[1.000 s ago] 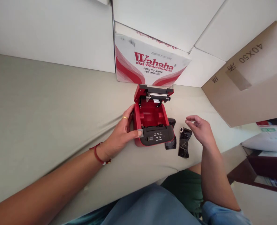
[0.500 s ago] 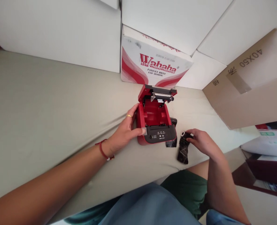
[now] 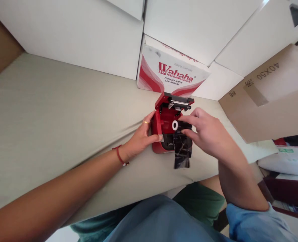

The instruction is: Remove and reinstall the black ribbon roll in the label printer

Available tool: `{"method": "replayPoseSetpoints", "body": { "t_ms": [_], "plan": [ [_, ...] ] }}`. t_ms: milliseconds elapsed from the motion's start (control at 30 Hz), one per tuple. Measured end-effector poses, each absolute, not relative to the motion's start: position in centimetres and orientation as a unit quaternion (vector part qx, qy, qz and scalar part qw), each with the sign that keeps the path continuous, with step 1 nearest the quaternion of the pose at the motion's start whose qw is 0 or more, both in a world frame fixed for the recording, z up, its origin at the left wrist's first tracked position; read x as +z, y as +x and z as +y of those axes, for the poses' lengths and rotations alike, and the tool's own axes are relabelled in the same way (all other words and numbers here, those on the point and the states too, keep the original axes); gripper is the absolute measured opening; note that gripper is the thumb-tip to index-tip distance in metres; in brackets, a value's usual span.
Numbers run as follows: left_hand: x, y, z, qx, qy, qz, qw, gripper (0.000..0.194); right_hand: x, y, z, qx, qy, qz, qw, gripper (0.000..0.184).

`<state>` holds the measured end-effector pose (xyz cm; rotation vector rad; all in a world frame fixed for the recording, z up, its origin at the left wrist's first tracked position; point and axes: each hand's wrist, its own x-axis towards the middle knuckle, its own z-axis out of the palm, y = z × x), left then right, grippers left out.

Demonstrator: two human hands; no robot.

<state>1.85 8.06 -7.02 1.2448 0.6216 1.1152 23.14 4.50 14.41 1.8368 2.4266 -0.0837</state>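
Note:
A small red label printer (image 3: 158, 146) stands on the cloth-covered surface with its lid (image 3: 162, 100) raised. My left hand (image 3: 142, 138) grips its left side, fingers behind and thumb on the front left corner. Between thumb and fingers of my right hand (image 3: 207, 131) is a roll of black film (image 3: 182, 149) with a white ring-shaped core end. It is above the printer's open compartment, and its loose tail hangs down over the front panel. The roll hides much of that panel and part of the red interior. I cannot tell whether it touches the printer.
Behind the printer stands a white and red water carton (image 3: 171, 72) against white boxes (image 3: 88, 37). A large brown cardboard box (image 3: 267, 97) bounds the right side. Beyond the surface's right edge lies a white bag (image 3: 287, 161). The pale cloth (image 3: 63, 104) spreads to the left.
My right hand has lifted the black roll from the surface and carried it left and up, over the open printer. My left hand keeps its hold. The view has shifted slightly.

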Motion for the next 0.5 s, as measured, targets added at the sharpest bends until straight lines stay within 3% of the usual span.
{"method": "replayPoseSetpoints", "body": {
  "t_ms": [200,500],
  "plan": [
    [-6.8,1.7,8.2,0.476,0.538,0.279,0.637,0.121,11.8,17.6,6.9,0.021,0.635,0.744,0.204,0.038],
    [-6.7,1.8,8.0,0.472,0.533,0.279,0.644,0.123,10.2,17.4,9.6,0.026,0.629,0.741,0.235,0.035]
  ]
}}
